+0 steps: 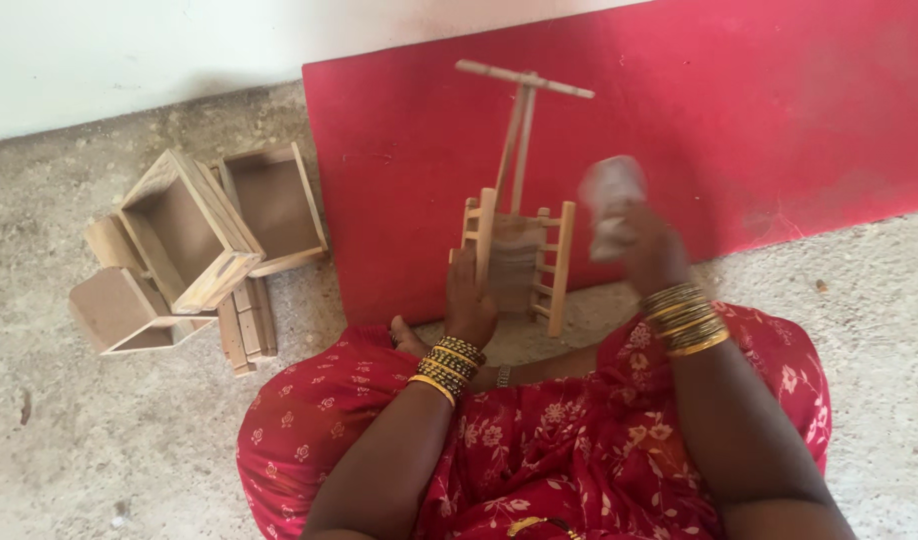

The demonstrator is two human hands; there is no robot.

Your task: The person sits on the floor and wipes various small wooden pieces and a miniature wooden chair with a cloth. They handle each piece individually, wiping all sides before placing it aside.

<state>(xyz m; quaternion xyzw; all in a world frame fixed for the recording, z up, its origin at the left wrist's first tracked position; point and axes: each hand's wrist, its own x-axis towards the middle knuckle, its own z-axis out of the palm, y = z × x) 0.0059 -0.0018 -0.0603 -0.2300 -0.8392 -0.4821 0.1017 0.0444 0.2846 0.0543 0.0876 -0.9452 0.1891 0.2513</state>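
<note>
Far left, on the bare concrete floor (99,450): a heap of open wooden boxes (184,240) tipped against each other, with a short stack of flat wooden slats (247,322) just beside them — none of it touched. Centre, on the near edge of the red mat (739,120), stands a small wooden cart (519,255) with laddered sides and a long T-bar handle leaning away toward the wall. Left hand (469,300) rests against the cart's near left post, fingers pressed together along the wood, bracing it. Right hand (644,245) is raised just right of the cart, closed around a pale crumpled piece (609,205) — cloth or sanding paper, too blurred to tell. Judgement: the rubbing goes best with the left hand holding the frame firm and upright, strokes kept short, pressure light on the thin rungs. Hard to make out — the cart's base behind the left hand, any wheels, and the right fingers, smeared by motion. Both elbows cut off at the bottom edge.
</note>
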